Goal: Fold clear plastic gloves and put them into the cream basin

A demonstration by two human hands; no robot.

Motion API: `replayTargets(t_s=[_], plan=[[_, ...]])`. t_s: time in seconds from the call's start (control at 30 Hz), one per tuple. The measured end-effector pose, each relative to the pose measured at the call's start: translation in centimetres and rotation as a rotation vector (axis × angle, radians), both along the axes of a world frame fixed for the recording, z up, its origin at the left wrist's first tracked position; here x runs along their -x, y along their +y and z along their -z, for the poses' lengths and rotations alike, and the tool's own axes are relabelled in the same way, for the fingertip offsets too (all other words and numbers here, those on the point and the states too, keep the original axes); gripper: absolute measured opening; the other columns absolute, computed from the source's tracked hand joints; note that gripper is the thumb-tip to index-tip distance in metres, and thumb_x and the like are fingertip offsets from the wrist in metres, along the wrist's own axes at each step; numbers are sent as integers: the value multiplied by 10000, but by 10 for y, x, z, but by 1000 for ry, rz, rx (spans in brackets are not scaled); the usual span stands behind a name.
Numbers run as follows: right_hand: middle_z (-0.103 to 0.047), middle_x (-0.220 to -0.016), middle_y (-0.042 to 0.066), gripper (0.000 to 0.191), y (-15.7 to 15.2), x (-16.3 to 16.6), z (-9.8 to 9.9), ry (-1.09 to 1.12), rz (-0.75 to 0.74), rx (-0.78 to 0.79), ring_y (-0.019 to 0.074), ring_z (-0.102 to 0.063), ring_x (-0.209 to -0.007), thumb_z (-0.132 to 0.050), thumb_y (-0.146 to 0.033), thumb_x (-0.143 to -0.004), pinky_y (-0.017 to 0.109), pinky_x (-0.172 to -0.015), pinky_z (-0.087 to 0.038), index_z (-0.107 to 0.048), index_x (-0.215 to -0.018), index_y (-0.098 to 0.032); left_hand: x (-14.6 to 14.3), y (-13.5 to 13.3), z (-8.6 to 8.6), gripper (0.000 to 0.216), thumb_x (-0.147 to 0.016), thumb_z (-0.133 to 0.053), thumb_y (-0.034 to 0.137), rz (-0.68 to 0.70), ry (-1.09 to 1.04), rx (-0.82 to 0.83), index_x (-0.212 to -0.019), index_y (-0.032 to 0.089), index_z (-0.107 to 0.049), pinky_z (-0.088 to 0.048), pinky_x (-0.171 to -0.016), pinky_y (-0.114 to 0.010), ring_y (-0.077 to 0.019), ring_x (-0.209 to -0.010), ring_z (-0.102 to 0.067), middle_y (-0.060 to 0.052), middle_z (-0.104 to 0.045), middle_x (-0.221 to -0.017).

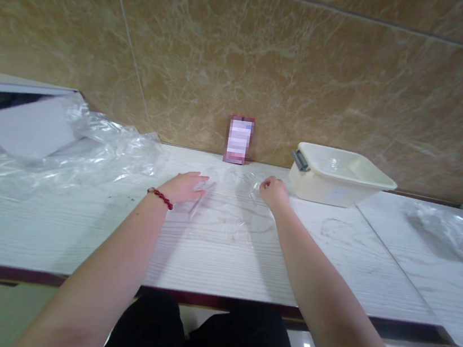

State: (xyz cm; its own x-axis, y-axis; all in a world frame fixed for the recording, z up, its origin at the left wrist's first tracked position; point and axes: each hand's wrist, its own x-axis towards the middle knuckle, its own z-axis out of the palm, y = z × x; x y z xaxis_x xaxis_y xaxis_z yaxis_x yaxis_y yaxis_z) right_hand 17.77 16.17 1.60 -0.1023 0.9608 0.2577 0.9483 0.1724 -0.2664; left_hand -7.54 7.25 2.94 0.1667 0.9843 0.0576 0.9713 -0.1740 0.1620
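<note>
A clear, thin plastic bag [231, 207] lies flat on the white table [78, 233] between my two hands. My left hand [185, 186], with a red bead bracelet at the wrist, rests on the bag's left edge, fingers together and pressing down. My right hand [274, 190] is closed in a pinch on the bag's upper right corner. Both forearms reach forward from the near table edge.
A cream plastic tub [333, 178] with a grey handle stands right of my right hand, by the brown marble wall. A small blurred card [239, 139] leans on the wall. Crumpled clear plastic [89, 149] lies at left, more plastic [446, 230] at right.
</note>
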Motion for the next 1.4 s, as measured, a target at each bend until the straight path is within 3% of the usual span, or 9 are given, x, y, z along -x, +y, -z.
replayTargets(t_s=[0.27, 0.4, 0.53, 0.63, 0.8, 0.9, 1.03, 1.17, 1.4], plan=[[-604, -712, 28, 216, -3, 2, -2, 202, -66, -8, 156, -546, -699, -416, -252, -732, 234, -595, -369, -456, -936, -191, -19, 3, 0, 477, -766, -376, 412, 161, -42, -203, -1144, 137, -470, -316, -916, -290, -180, -1058, -442, -102, -502, -1147], [-610, -709, 9, 245, -5, 5, -2, 280, -155, -32, 147, -551, -684, -420, -235, -723, 226, -578, -362, -419, -966, -198, -57, -1, -2, 409, -783, -367, 386, 272, -25, -176, -1122, 190, -482, -279, -938, -348, -184, -1055, -443, -75, -512, -1143], [-613, -713, 1, 259, -8, 7, -5, 291, -201, -64, 146, -562, -685, -418, -243, -731, 228, -589, -363, -403, -985, -198, -92, 1, 1, 392, -770, -388, 409, 324, 4, -96, -1096, 219, -495, -188, -968, -430, -226, -1152, -338, -64, -466, -1200], [-617, -748, -1, 273, -11, 7, -8, 268, -217, -72, 149, -563, -688, -432, -264, -731, 229, -565, -356, -399, -996, -209, -103, 14, -2, 331, -787, -368, 346, 245, -138, -46, -1027, 198, -539, -255, -942, -384, -208, -1115, -387, -73, -497, -1163], [-621, -787, -19, 292, -17, 8, -13, 255, -329, -95, 133, -557, -667, -452, -281, -732, 218, -537, -343, -387, -1013, -236, -104, 35, -11, 363, -813, -294, 316, -215, -769, -33, -1097, 161, -459, -444, -676, -263, -138, -776, -572, -86, -605, -915], [-625, -796, -18, 314, -22, 9, -16, 245, -373, -71, 130, -561, -687, -476, -297, -725, 212, -541, -347, -387, -1020, -236, -104, 35, -5, 395, -807, -310, 392, -204, -995, 71, -1132, 199, -427, -445, -567, -223, -119, -689, -576, -65, -609, -854], [-631, -789, -23, 318, -25, 10, -18, 245, -396, -69, 127, -562, -701, -500, -285, -714, 212, -559, -356, -401, -1012, -234, -108, 29, 8, 395, -790, -354, 426, -114, -1027, 94, -1119, 230, -454, -434, -537, -200, -111, -677, -569, -40, -606, -845], [-633, -778, -33, 298, -26, 11, -18, 234, -422, -71, 125, -562, -700, -515, -279, -705, 212, -564, -357, -419, -984, -239, -110, 32, 11, 349, -791, -354, 399, -116, -998, -2, -1027, 194, -510, -444, -581, -206, -115, -713, -572, -37, -613, -870], [-624, -824, -11, 254, -27, 6, -21, 230, -580, -80, 107, -551, -729, -468, -353, -750, 204, -628, -373, -466, -966, -219, -100, 37, 9, 312, -761, -369, 361, -245, -617, -119, -763, 161, -608, -431, -647, -249, -146, -692, -576, -41, -637, -715]])
